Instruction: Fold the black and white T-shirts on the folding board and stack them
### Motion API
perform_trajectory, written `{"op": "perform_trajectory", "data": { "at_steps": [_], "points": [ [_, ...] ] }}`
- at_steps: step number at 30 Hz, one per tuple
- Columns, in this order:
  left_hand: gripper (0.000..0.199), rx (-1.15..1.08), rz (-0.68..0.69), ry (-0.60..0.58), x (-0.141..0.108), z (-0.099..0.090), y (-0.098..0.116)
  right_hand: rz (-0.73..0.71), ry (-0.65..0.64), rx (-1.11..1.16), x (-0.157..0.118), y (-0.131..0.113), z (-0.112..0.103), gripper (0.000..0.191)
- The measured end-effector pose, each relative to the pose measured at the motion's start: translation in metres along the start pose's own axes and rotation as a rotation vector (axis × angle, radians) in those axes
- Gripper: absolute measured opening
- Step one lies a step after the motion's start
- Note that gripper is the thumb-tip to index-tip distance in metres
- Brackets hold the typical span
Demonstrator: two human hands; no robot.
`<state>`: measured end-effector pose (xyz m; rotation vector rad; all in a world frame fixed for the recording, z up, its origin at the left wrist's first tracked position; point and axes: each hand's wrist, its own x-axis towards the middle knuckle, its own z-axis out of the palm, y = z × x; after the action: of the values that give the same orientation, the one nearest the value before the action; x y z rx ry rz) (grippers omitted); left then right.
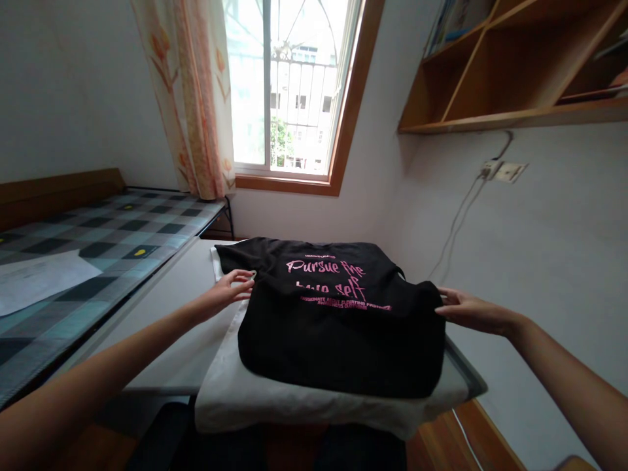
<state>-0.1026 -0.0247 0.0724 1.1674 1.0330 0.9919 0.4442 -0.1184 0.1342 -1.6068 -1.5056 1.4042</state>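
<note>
Over table [171,333], black shirt [338,337] lengthwise toward window [267,98], left hand [234,288], right hand [468,310] pinching its sides

Daylight is glaring through the window [299,85], washing out the view outside, while the wall corners are sinking into dimness, the arms are stretching toward the frame's edges, and the black shirt [338,347] is swallowing its shadows.

A fold [277,289] apparently hides part of the pink lettering [330,288]; the shelf [515,118] is cut off.
</note>
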Motion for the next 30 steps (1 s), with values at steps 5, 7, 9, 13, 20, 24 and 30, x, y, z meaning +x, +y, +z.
{"op": "perform_trajectory", "data": {
  "at_steps": [5, 7, 9, 13, 20, 24, 30],
  "points": [
    [0.041, 0.295, -0.164, -0.181, -0.013, 0.002, -0.028, 0.186, -0.225, -0.149, -0.003, 0.004, -0.001, 0.043],
    [0.033, 0.352, -0.114, -0.32, -0.016, 0.004, -0.026, 0.222, -0.178, -0.178, 0.004, 0.008, -0.002, 0.04],
    [0.028, 0.337, -0.017, -0.297, -0.015, 0.009, -0.017, 0.17, -0.042, -0.139, 0.016, 0.012, -0.001, 0.04],
    [0.037, 0.159, 0.165, -0.045, -0.009, 0.013, 0.014, 0.008, 0.325, 0.028, 0.032, 0.008, 0.002, 0.038],
    [0.047, 0.224, -0.301, -0.624, -0.038, -0.031, 0.053, 0.238, -0.093, 0.036, -0.014, 0.005, -0.009, 0.044],
    [0.061, 0.297, -0.681, -1.023, -0.065, -0.034, 0.034, 0.544, -0.179, -0.136, -0.033, 0.029, -0.02, 0.031],
    [0.034, 0.531, -0.377, -0.688, -0.026, -0.029, 0.012, 0.513, 0.146, -0.523, -0.001, 0.029, -0.034, 0.037]
  ]
}}
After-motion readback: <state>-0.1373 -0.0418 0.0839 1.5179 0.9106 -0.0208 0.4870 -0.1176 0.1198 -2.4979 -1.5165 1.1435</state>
